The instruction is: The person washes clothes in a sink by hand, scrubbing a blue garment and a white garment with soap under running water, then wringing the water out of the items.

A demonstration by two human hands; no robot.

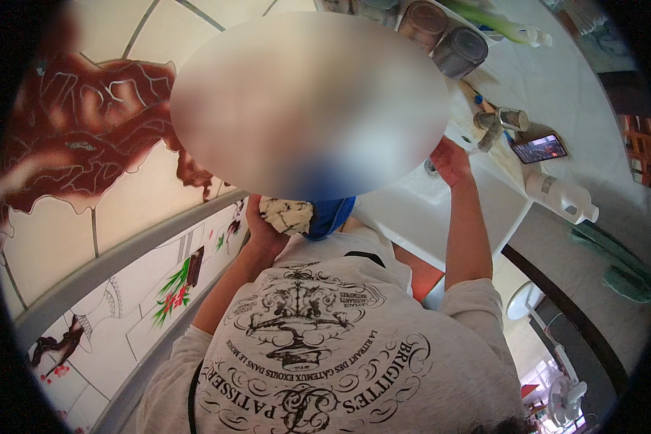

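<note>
My left hand (266,230) is curled around a cream, textured bundle (286,216) with dark streaks, perhaps cloth. Against the bundle is a blue object (333,217); most of it is hidden by a large blurred oval over the middle of the view. My right hand (453,161) hangs over a white sink (428,217), close to the drain (429,166). The blur cuts off its fingertips, so whether it holds anything cannot be told. A metal tap (502,120) stands just beyond this hand.
Dark jars (460,51) stand past the sink. On the counter (580,125) lie a phone (540,148) with a lit screen, a white plastic jug (561,196) and a green object (618,260). A patterned tile wall (141,179) borders the left side.
</note>
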